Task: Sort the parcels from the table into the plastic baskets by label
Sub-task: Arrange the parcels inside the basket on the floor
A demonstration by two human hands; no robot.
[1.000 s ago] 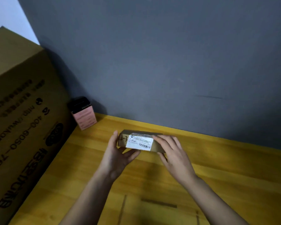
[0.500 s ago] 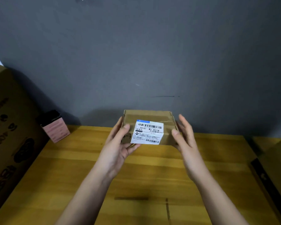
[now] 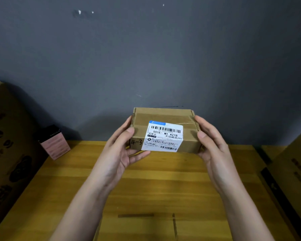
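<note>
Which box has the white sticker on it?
The small brown parcel held up between both hands, with "4-3" handwritten beside the sticker. The pink box and the big cartons have none showing.

A single wide-angle head-worn view looks forward and down, close over the yellow wooden table filling the lower frame, facing the dark grey wall above.

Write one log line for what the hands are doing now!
stage: reading label | left hand: holds parcel | right hand: holds parcel | label: faces camera | baskets: unseen
</note>
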